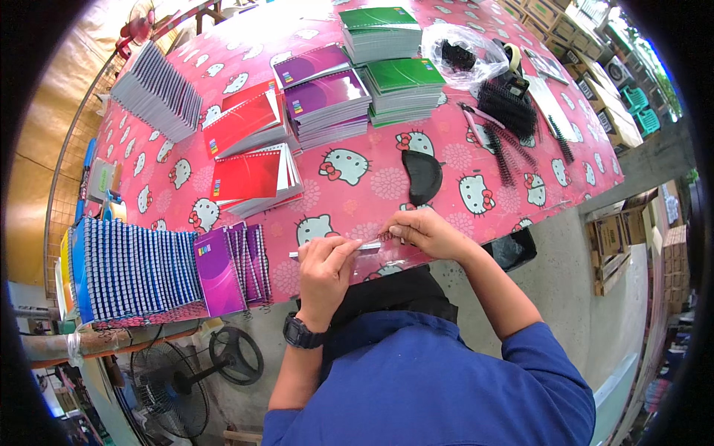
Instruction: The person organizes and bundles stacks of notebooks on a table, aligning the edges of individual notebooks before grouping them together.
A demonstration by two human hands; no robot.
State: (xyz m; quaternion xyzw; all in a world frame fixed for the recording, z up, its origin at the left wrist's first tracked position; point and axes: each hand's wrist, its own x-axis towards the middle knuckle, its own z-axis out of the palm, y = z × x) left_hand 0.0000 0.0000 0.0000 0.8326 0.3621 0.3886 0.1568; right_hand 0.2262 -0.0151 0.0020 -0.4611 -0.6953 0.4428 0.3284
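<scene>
Right at the near edge of the tabletop (357, 186), both hands are on a thin clear strip (364, 251) w/ a bit of wire spiral (384, 236) at one end. Strip's long axis runs left-right along the edge, basically parallel to the person's chest. Left hand (327, 264) has its fingers (343, 249) pinched down on the strip's left part; right hand (424, 232) has its fingertips together on the spiral end, so right is nearer the spiral. Purple notebooks (230, 269) sit just left of the left hand; black coils (509, 111) are well apart, far right.
</scene>
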